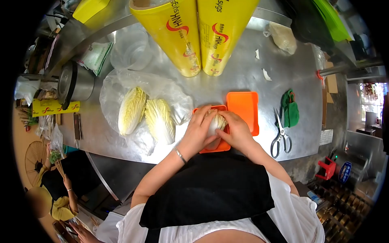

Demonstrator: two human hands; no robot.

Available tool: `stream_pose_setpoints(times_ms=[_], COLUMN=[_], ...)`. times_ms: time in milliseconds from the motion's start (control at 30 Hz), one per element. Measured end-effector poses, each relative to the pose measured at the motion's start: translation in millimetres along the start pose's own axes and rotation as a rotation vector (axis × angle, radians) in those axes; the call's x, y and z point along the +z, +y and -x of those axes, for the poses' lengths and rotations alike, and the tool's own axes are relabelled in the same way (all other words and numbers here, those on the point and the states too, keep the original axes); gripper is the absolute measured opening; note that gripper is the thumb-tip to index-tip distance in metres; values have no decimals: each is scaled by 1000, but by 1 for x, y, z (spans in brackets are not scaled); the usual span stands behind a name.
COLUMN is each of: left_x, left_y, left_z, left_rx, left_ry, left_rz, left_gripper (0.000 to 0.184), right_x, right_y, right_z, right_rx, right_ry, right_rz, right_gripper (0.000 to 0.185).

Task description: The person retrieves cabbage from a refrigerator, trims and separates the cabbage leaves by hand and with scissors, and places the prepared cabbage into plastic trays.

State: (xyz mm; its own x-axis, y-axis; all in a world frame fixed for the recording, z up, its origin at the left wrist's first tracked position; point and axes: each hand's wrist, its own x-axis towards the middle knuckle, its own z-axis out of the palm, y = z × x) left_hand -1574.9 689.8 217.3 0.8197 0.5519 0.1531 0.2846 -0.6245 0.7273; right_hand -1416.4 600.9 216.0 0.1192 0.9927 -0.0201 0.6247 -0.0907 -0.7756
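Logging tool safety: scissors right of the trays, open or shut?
Slightly open: the scissors lie with their two blades spread in a narrow V.

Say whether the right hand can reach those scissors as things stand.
Likely yes: nothing covers the scissors, and only an orange tray edges the way; the right hand must first leave the cabbage.

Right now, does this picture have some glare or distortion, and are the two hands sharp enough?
Head view: the wide lens curves the steel table and leaves black corners; head view: glare shines on the plastic bag, and the window at right looks washed out; head view: the left hand and right hand look fairly sharp.
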Motion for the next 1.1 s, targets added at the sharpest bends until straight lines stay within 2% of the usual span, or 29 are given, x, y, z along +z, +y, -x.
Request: stream_pose_setpoints(times_ms=[167, 267, 333, 467, 567, 667, 733, 833, 967, 1100], left_x=[11, 12, 15, 21, 27, 27, 24, 17, 26, 34], left_y=[-7, -3, -1, -3, -5, -4, -4, 3, -3, -8], left_z=[-2, 3, 5, 7, 3, 2, 7, 12, 4, -4], left_rx=[26, -17, -92, -110, -86, -44, -61, -29, -81, -84], left_ry=[-23, -8, 5, -11, 19, 101, 104, 110, 107, 136], left_rz=[-138, -191, -90, -156, -218, -306, -165, -182, -212, -282], left_gripper=[73, 72, 69, 65, 62, 61, 62, 62, 63, 61], right_x=[9, 6, 2, 4, 10, 7, 7, -3, 5, 14], right_y=[4, -1, -4, 1, 2, -3, 0, -7, 2, 4], right_z=[1, -3, -5, -5, -6, -6, -8, -9, -13, -14], right_rx=[-4, -25, -5, -39, -98, -15, 77, 69, 100, 96], right_ry=[106, 71, 10, 4, 115, 37, -68, -115, -111, 1], right_rz=[72, 126, 92, 24, 166, 223, -61, -63, -97, 45], right_gripper=[50, 49, 49, 49, 50, 50, 50, 47, 49, 49])
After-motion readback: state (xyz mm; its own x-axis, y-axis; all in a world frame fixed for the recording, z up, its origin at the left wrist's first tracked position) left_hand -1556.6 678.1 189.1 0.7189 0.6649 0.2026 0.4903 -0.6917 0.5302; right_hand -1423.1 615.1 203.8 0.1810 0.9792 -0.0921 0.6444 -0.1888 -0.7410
